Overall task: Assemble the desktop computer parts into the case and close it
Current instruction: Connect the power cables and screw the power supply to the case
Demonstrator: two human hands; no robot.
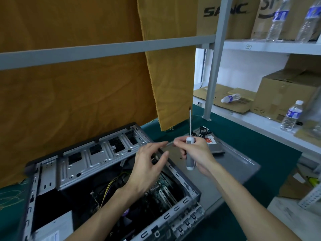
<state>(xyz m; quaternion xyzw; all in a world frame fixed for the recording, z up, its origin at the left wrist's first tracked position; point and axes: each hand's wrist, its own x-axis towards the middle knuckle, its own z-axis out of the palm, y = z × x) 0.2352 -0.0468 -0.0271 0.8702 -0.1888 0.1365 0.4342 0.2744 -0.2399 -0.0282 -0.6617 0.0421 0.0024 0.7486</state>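
Screwdriver (189,150) stands tip-up in the right hand (196,153), fingers curled round its handle above the open computer case (107,180) on the desk (234,136). Left hand (147,169) hovers just beside it, fingers loosely spread, holding nothing.

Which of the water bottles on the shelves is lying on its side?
The bottle lying on its side is on flattened cardboard, on the lower shelf just right of the grey post. The other bottles, top shelf and lower right, stand upright.

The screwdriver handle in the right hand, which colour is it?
The screwdriver handle is grey with white ends; the head view shows it.
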